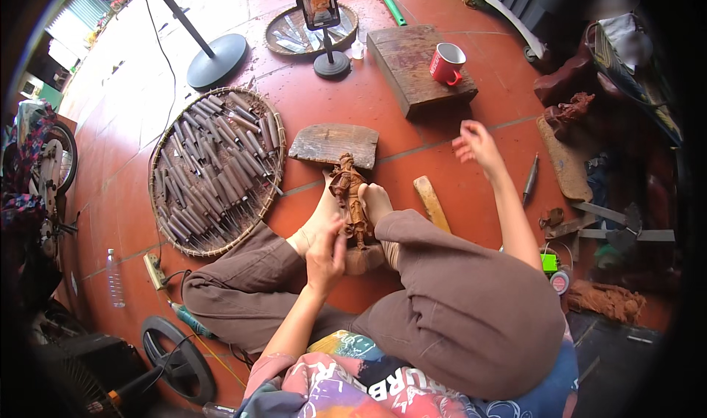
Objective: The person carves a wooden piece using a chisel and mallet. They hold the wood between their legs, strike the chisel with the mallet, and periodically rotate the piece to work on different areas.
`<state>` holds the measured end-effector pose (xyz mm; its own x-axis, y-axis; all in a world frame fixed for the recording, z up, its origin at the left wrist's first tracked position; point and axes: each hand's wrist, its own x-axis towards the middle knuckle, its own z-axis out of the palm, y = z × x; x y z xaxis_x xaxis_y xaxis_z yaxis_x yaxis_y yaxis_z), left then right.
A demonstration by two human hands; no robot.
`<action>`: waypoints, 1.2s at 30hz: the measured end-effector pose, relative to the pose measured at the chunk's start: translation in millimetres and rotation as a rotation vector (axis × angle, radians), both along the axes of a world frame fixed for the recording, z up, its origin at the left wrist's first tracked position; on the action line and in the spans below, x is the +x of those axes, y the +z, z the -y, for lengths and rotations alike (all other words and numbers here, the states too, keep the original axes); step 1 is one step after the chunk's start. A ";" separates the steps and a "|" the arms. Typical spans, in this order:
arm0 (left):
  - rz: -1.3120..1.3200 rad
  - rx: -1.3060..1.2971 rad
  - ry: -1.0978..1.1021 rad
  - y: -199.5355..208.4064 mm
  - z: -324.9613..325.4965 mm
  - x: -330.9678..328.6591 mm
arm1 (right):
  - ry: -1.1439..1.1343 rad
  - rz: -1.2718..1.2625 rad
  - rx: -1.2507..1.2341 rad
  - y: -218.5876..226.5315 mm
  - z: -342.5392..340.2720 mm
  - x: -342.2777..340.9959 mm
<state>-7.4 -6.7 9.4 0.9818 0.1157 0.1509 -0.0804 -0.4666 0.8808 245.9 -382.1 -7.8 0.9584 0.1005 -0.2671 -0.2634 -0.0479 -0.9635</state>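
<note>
Carved brown figure (353,206) sits between 2 bare feet (378,203). Left hand (324,258) just beside it; cannot tell if fingers grip. Right hand (479,151) at right, fingers apart.

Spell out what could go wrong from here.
The carved figure stands between two bare feet; it might slip, and any sharp edge used there could catch a toe or the left hand.
The red mug sits near the edge of the wooden block; the right hand, close by, could knock it.
Handled tools lie crowded beside the left leg, so a shift might brush their metal ends.
</note>
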 end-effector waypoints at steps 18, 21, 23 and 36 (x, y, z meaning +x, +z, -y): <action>-0.084 0.391 -0.487 37.1 -19.3 3.9 | 0.350 0.168 -0.921 -8.9 16.2 -232.8; -0.129 0.358 -0.524 43.4 -28.7 14.2 | 0.322 0.094 -0.888 15.9 5.9 -230.3; -0.233 0.294 -0.576 47.0 -37.6 26.3 | 0.340 0.000 -0.917 70.4 1.1 -215.0; 0.030 0.250 -0.554 41.0 -63.9 128.2 | 1.148 0.369 -0.997 222.8 -131.5 -102.4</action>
